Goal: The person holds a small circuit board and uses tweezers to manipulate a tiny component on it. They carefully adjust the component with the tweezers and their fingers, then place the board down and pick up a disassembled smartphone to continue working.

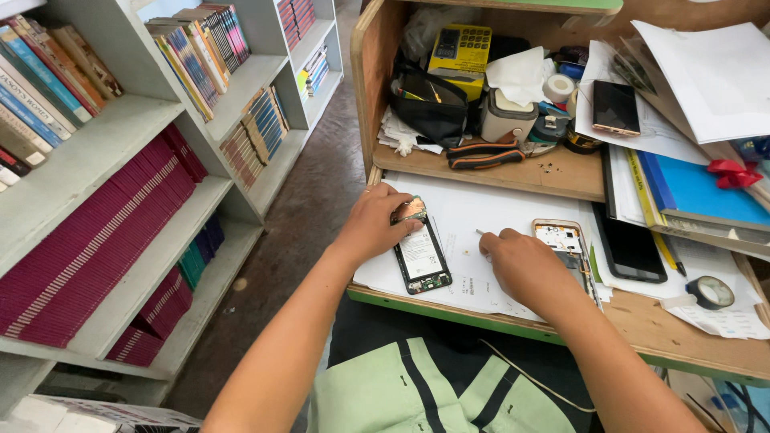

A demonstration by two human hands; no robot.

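Note:
An opened phone (422,258) with its back off lies on a white sheet of paper (473,212) on the wooden desk. My left hand (377,220) rests on the phone's top end and pinches a small copper-coloured part (411,210) there. My right hand (523,263) lies on the paper to the right, fingers closed on a thin metal tool (480,233) whose tip points left. Beside that hand lies a separate gold-rimmed phone frame (559,238).
A black phone (630,248) lies face down to the right, near a tape roll (711,292) and stacked papers and folders (698,192). The shelf behind holds a black pouch (429,100), a yellow box (459,50), pliers (484,155) and another phone (615,107). Bookshelves (112,184) stand left.

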